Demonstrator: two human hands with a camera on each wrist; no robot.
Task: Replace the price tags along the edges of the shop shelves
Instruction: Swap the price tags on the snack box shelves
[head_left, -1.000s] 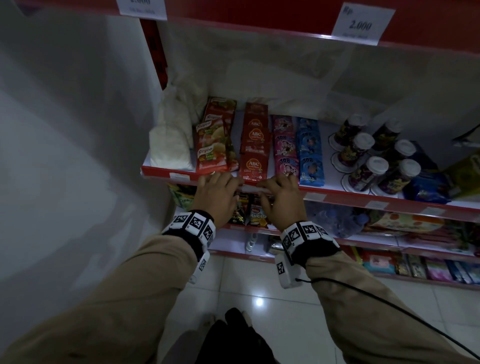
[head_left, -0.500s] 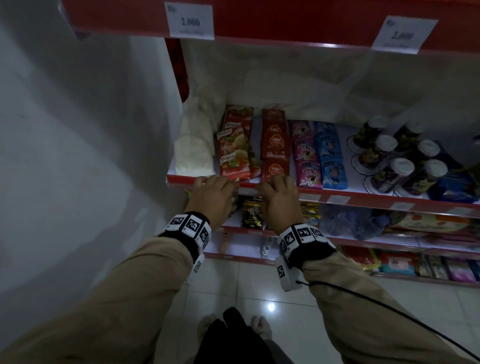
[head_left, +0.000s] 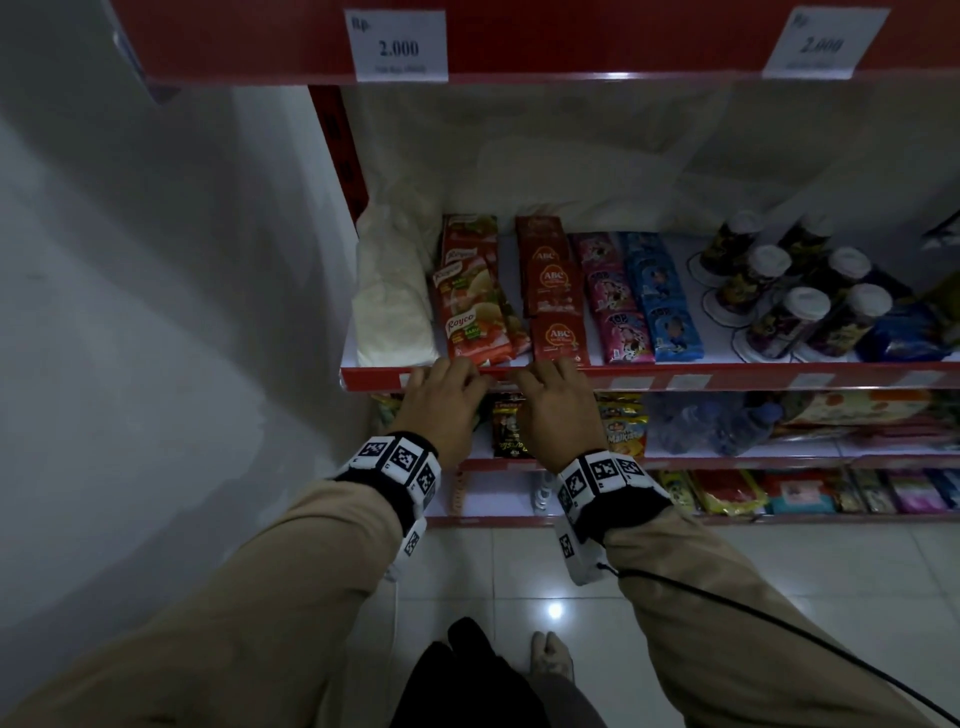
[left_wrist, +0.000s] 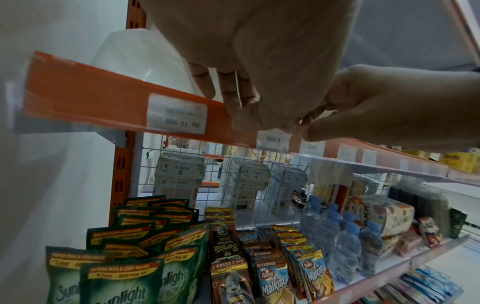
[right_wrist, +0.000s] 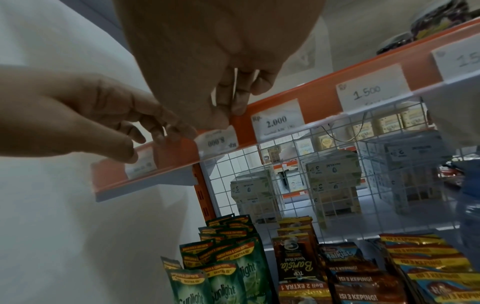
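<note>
The red shelf edge strip (head_left: 753, 376) carries small white price tags. Both hands are on its left end. My left hand (head_left: 452, 371) curls its fingers over the strip's top, thumb on the front beside the "10.000" tag (left_wrist: 178, 113). My right hand (head_left: 545, 371) pinches thumb and fingers at the strip's top edge, right above the upside-down "8.000" tag (right_wrist: 217, 139). That same tag (left_wrist: 272, 139) sits between the two hands in the left wrist view. A "2.000" tag (right_wrist: 278, 121) and a handwritten "1.500" tag (right_wrist: 374, 88) follow to the right.
Sachets (head_left: 558, 291), a white bag (head_left: 389, 312) and lidded cups (head_left: 789, 317) lie on the shelf behind the strip. The red shelf above (head_left: 623, 36) bears two large "2.000" tags. A white wall (head_left: 156, 312) closes the left side. Lower shelves hold pouches (left_wrist: 124, 283) and water bottles (left_wrist: 345, 242).
Both hands stay at the same spot on the strip and have drawn slightly closer together. The head view has tilted up, showing more of the upper shelf.
</note>
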